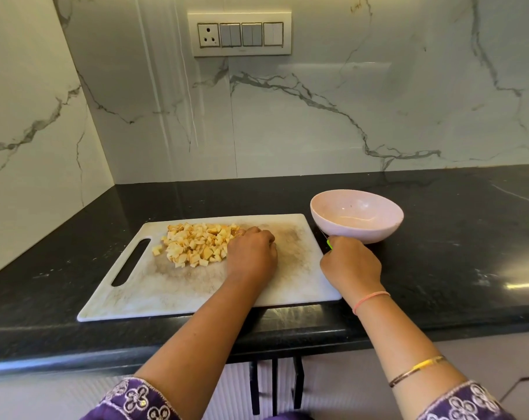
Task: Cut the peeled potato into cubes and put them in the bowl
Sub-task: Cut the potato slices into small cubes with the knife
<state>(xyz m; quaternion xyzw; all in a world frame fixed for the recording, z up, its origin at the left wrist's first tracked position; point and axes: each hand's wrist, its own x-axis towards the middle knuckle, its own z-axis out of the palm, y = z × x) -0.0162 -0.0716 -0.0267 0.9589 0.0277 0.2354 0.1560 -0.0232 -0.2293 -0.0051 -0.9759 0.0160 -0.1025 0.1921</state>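
Two hands: left [252, 253] curled beside potato cubes [196, 245], grip unclear; right [351, 263] tight around green-handled knife [329, 244].

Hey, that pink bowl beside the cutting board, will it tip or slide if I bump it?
Likely light: the pink bowl looks empty, so a bump may slide it on the glossy dark counter. Its rounded sides narrow toward the base, so it could rock or tip.
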